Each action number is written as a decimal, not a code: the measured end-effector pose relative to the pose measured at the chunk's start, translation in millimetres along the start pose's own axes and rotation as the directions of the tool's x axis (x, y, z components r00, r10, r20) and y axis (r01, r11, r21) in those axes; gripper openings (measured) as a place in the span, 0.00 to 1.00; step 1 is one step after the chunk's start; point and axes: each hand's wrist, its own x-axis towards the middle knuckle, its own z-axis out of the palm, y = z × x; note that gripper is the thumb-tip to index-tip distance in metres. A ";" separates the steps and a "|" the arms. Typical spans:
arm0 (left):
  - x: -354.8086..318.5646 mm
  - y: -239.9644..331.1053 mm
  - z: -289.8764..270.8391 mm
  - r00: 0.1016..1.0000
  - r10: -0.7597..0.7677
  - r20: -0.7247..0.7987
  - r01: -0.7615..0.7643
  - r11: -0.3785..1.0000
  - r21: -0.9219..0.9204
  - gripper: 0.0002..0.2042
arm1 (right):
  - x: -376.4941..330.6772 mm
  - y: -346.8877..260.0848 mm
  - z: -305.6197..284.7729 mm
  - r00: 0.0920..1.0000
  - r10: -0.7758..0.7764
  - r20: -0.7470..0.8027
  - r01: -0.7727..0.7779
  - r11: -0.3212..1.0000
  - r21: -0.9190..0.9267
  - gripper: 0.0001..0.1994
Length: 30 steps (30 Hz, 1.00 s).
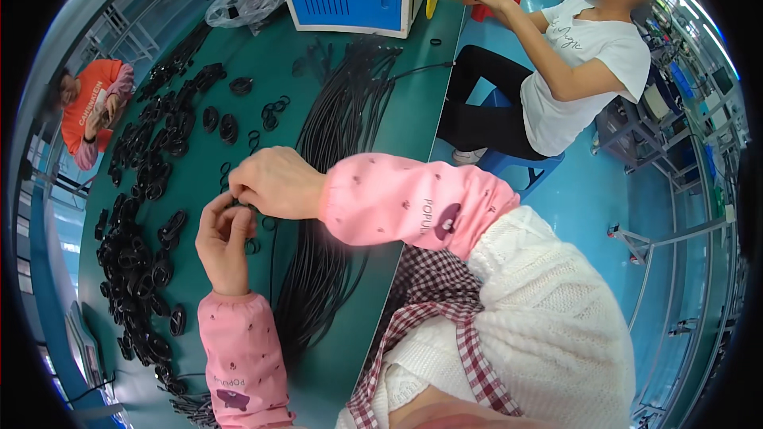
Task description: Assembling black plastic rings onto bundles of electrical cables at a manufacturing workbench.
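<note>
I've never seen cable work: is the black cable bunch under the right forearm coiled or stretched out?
Stretched out: the black cable bunch runs in long, uncoiled strands along the green table.

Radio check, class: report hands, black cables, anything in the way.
Left hand and right hand close together, grip unclear. Black cables bundled on green table. Right pink sleeve hides part of them.

black cables [330,131], green table [417,103], pink sleeves [381,199] (dark-printed), maroon-and-white checked apron [477,353], white sweater [556,294]
</note>
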 end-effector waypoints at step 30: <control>-41.8 -5.3 -50.4 0.955 -0.273 -0.117 0.262 0.960 -0.099 0.07 | 35.1 103.8 -15.4 0.971 0.186 0.152 -0.179 0.982 -0.057 0.08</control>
